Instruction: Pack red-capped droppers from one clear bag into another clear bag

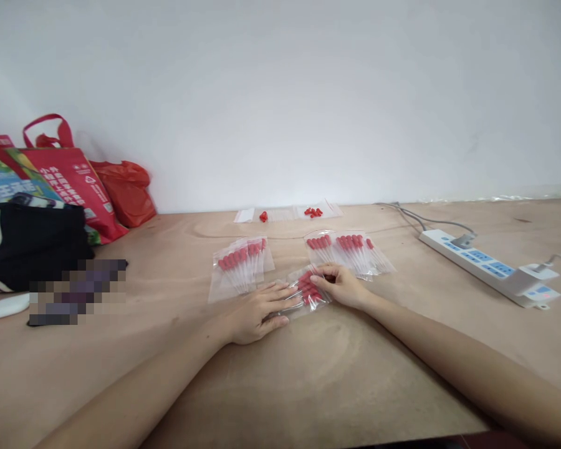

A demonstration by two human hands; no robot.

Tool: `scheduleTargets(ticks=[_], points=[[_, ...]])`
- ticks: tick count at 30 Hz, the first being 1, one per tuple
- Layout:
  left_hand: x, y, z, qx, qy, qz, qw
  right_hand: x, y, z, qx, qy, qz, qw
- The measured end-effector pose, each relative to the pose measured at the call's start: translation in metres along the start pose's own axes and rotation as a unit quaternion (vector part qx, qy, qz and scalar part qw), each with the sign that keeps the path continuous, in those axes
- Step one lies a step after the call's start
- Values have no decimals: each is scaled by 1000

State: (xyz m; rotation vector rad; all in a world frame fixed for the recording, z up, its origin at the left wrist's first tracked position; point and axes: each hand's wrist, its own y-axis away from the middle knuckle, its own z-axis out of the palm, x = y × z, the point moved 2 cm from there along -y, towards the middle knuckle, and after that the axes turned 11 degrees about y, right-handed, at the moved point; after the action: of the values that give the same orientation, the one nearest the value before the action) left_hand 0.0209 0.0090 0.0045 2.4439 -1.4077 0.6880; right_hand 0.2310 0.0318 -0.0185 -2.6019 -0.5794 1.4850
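Note:
A small clear plastic bag (308,300) of red-tipped sticks lies on the table between my hands. My left hand (260,310) rests flat with its fingers stretched over the bag's left side. At the right edge of the same bag, my right hand (342,285) pinches the plastic between thumb and fingers. Just behind my left hand lie clear bags of red-headed white sticks (236,268). More such bags (355,252) overlap behind my right hand. Part of the bag's left end is covered by my fingers.
Bags holding small red pieces (313,212) lie near the wall. To the right is a white power strip (481,262) with plugs and cables. Red shopping bags (75,181), a black cloth item (37,246) and a blurred-out dark object (81,290) are on the left.

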Motion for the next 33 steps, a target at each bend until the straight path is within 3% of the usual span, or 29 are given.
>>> scheduleTargets(ticks=[2,6,8,11,13,21,27,33], points=[[1,0,0,1,0,3,1000,4,-1,2,17,-26,15,999],[2,1,-1,10,7,9,1000,9,-3,-1,132,0,48,990],[3,0,-2,10,7,8,1000,8,-2,0,125,-12,60,990],[3,0,-2,1,3,4,1000,4,1,4,38,-83,65,994],[3,0,-2,-2,1,1,1000,3,2,6,22,-98,63,993],[0,1,0,26,-9,-1,1000,5,2,5,98,-82,89,988],[-3,2,2,61,-32,-9,998,10,2,-4,216,-76,88,969],[-2,2,1,37,-26,-26,999,17,-1,4,122,-119,95,981]])
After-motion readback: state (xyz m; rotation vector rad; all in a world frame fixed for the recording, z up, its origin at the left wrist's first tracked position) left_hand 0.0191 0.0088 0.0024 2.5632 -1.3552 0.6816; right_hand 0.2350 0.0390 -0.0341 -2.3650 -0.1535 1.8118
